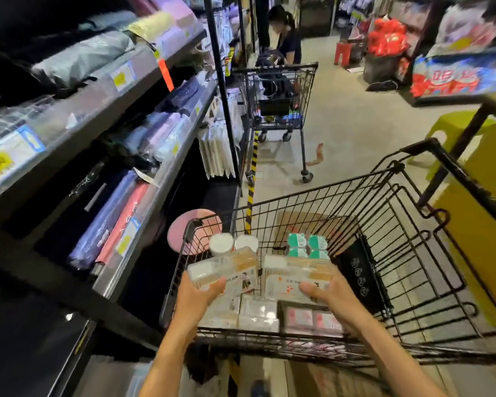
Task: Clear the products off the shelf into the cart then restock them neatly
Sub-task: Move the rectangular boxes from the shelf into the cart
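My left hand [196, 296] grips a clear plastic box of cotton swabs [224, 267] over the near left part of the black wire cart [398, 253]. My right hand [331, 293] holds a second clear box [292, 273] beside it. Under them, on the cart floor, lie more clear boxes [258, 312], a dark pack with pink labels [312, 319], two white round tubs [232, 243], green-lidded packs [308, 246] and a black pouch [358, 276]. The shelf [143, 207] on my left holds flat wrapped packs in purple and pink.
A pink round item [184, 233] sits by the cart's left corner. A second cart [281, 98] stands farther down the aisle with a person [287, 35] bent behind it. A yellow-green stool [453, 130] and a yellow surface [487, 219] are to the right.
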`<state>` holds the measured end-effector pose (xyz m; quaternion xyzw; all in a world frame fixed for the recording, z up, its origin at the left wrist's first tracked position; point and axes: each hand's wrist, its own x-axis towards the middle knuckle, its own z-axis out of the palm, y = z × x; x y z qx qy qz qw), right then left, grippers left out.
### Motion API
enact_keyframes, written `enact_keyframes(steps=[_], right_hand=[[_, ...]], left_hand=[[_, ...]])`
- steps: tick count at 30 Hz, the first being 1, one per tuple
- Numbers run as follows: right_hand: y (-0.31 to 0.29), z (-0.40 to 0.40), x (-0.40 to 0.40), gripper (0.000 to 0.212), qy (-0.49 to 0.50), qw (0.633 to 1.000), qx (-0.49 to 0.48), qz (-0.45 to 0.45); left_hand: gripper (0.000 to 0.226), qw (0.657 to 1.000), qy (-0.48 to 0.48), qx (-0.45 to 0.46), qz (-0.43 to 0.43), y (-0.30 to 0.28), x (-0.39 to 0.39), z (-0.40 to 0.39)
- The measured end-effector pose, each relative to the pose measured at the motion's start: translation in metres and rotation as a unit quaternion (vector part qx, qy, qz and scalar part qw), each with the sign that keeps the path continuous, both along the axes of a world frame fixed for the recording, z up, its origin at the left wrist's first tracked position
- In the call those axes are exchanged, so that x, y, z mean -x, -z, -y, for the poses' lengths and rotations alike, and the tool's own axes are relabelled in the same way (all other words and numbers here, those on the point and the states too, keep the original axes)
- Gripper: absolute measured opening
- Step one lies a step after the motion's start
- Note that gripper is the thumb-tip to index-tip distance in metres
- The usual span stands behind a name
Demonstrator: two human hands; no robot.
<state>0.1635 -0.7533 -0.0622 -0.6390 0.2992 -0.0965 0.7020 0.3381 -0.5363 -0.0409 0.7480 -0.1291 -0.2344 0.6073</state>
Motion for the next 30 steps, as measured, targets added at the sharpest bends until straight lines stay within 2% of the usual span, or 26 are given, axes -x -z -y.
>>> enact_keyframes(steps=[5,12,16,21,24,28,30], right_hand=[[0.037,0.021,-0.058,0.048,0.03,0.998,-0.011,-0.05],[0.086,0.035,-0.102,0.038,0.047,0.994,-0.03,-0.09],[0.123,0.037,-0.12,0.052,0.049,0.99,-0.051,-0.122],[0.172,0.025,-0.139,0.034,0.016,0.984,-0.063,-0.167],[0.212,0.017,-0.148,0.038,0.004,0.975,-0.071,-0.21],[0.259,0.004,-0.155,0.038,0.008,0.958,-0.089,-0.271],[0.275,-0.001,-0.155,0.044,0.016,0.944,-0.117,-0.307]], left_hand=[[0.026,0.998,0.029,-0.041,-0.031,0.034,-0.066,0.029],[0.029,0.988,0.049,-0.142,-0.045,0.1,-0.127,0.041],[0.027,0.979,0.043,-0.187,-0.07,0.139,-0.14,0.043],[0.02,0.964,0.049,-0.243,-0.094,0.184,-0.149,0.041],[0.018,0.956,0.059,-0.268,-0.105,0.215,-0.16,0.041],[0.027,0.929,0.099,-0.323,-0.15,0.247,-0.17,0.041],[0.024,0.916,0.108,-0.343,-0.179,0.261,-0.173,0.04]])
